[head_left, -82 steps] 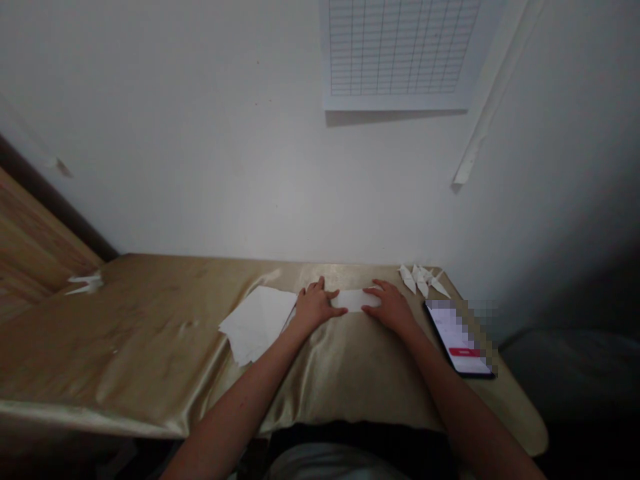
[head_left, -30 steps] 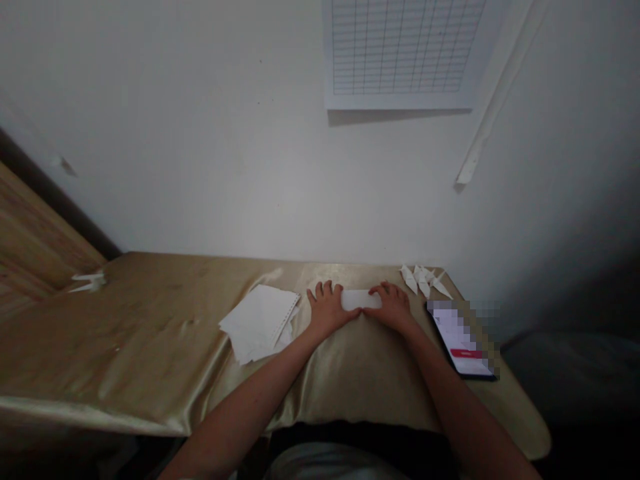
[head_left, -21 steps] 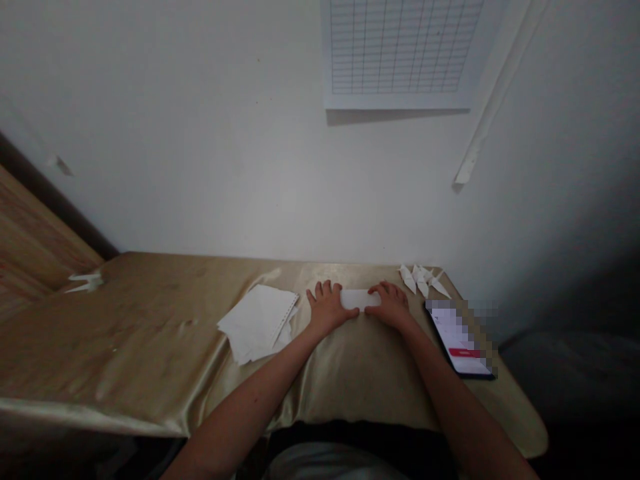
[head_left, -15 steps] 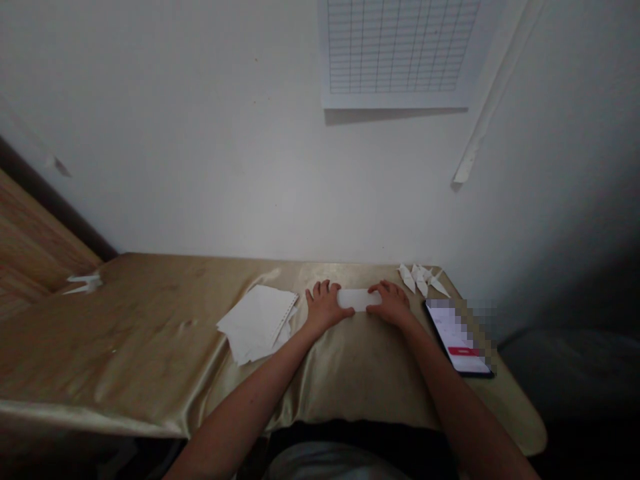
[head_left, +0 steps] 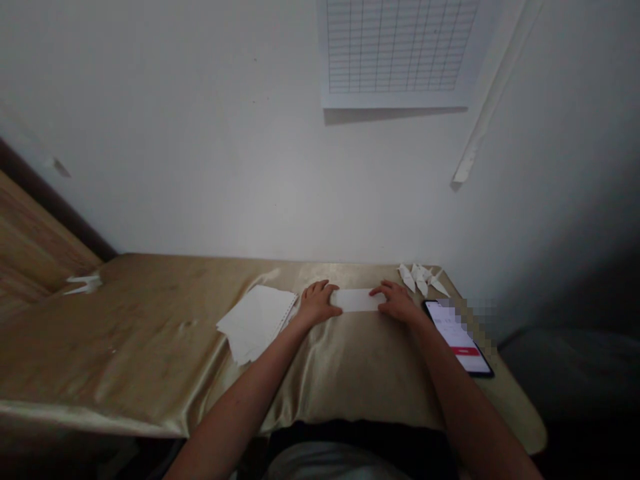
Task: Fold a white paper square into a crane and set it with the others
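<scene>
A white strip of folded paper (head_left: 356, 300) lies flat on the cloth-covered table in front of me. My left hand (head_left: 318, 304) rests at its left end, fingers spread, with the thumb by the near edge and the index finger by the far edge. At the right end is my right hand (head_left: 398, 303), its thumb and index fingertip apart and touching the strip. The parts of the strip under the fingers are hidden. Left of my left hand sits a loose stack of white paper sheets (head_left: 260, 317), the top one with a perforated edge.
Several folded white paper shapes (head_left: 420, 277) lie at the back right. A phone with a lit screen (head_left: 460, 340) is by the right edge. Another white paper piece (head_left: 85, 285) lies far left. The gold tablecloth (head_left: 150, 320) has wrinkles. A printed grid sheet (head_left: 400, 53) hangs on the wall.
My hands have slid apart along the strip, the left one leftward and the right one slightly rightward. More of the strip's middle shows between them.
</scene>
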Tool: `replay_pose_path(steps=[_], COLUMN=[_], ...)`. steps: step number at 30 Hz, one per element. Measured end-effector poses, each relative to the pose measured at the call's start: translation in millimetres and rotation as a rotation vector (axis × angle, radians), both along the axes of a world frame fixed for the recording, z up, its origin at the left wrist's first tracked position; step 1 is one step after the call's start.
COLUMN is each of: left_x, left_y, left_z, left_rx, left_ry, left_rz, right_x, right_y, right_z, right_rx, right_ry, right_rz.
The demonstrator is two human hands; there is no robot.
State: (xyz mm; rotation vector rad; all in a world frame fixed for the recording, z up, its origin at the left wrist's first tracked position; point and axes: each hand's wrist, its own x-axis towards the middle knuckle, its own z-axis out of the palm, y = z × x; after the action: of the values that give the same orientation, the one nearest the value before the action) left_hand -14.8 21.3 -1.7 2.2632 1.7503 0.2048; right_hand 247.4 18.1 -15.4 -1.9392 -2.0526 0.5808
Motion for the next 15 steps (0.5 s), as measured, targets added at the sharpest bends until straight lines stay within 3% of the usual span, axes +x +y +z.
replay_pose_path(steps=[15], left_x=[-5], left_y=[0], left_z=[5.2], left_rx=[-0.053], left_ry=[0.030], left_rz=[-0.012], right_x=[14], right_y=[11], right_z=[-9.3], right_rx=[-0.038], right_ry=[0.005], right_rz=[0.070])
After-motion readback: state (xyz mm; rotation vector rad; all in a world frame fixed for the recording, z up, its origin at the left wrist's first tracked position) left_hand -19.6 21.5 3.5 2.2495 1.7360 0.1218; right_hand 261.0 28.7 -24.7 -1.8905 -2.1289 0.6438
